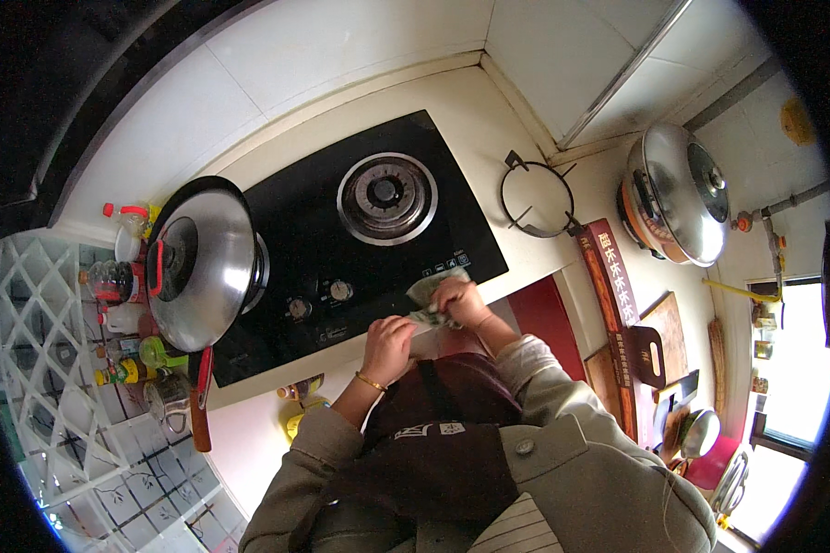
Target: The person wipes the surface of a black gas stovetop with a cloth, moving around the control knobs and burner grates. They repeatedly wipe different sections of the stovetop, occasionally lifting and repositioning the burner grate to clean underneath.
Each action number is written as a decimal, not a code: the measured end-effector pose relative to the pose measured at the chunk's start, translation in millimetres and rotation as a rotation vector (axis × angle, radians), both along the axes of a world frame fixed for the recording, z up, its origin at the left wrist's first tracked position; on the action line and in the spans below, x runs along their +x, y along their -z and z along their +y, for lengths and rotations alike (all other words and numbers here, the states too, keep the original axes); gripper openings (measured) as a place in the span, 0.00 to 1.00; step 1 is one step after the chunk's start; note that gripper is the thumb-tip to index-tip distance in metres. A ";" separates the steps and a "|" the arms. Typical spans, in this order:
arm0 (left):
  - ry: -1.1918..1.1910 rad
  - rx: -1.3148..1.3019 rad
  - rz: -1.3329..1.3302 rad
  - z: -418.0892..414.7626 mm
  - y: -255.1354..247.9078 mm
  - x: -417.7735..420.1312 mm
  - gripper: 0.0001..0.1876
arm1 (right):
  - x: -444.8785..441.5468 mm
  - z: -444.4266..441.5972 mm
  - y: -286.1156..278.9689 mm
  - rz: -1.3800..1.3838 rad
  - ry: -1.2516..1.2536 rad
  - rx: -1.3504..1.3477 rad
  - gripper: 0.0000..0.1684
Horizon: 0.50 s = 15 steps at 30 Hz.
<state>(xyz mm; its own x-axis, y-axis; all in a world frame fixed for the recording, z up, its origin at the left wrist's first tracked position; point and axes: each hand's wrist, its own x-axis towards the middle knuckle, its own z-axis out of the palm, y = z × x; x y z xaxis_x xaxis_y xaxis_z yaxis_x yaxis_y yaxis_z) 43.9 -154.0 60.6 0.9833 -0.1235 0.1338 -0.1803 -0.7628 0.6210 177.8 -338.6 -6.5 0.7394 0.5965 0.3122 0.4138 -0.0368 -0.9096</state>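
My right hand grips a crumpled pale cloth at the front edge of the black glass gas hob. Close by on the left, my left hand, with a gold bangle at its wrist, has its fingers curled at the cloth's lower edge; whether they grip it, I cannot tell. The bare gas burner lies beyond my hands. Its black pan support rests on the counter to the right of the hob. A wok with a domed steel lid stands on the left burner.
Bottles and a steel pot stand left of the wok, whose wooden handle juts towards me. At the right are a lidded pan, a long printed box, a wooden cutting board and a small pan.
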 end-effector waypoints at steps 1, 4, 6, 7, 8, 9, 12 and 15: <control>-0.019 -0.013 -0.002 0.9 0.0 -0.6 0.09 | 6.9 -8.7 -1.1 0.135 0.071 -0.048 0.12; -0.187 0.035 -0.111 9.9 3.3 -3.9 0.07 | 38.6 -22.5 -22.8 0.022 0.324 -0.326 0.17; -0.274 0.098 -0.098 18.6 5.5 -8.9 0.06 | 48.3 -13.0 -22.5 -0.077 0.321 -0.265 0.23; -0.303 0.098 -0.103 21.9 7.5 -10.1 0.06 | 49.1 -5.8 -20.5 -0.058 0.272 -0.241 0.24; -0.332 0.097 -0.107 24.6 9.9 -10.6 0.06 | 43.6 4.3 -17.2 -0.138 0.253 -0.267 0.24; -0.365 0.100 -0.109 28.2 14.6 -12.0 0.06 | 36.5 21.2 -16.4 -0.215 0.229 -0.290 0.24; -0.405 0.088 -0.087 29.9 18.3 -9.7 0.07 | 12.8 62.7 -3.8 -0.127 0.022 -0.175 0.24; -0.436 0.049 -0.056 28.1 15.9 -11.1 0.08 | -19.3 80.0 -6.2 0.009 -0.243 -0.098 0.14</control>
<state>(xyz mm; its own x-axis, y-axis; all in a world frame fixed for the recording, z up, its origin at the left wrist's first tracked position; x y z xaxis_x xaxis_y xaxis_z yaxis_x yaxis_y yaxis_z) 32.9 -125.9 44.7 0.9362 0.2935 0.1931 0.1322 -0.8035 0.5804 158.4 -258.6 -0.3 0.5732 0.7841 0.2379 0.4128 -0.0256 -0.9105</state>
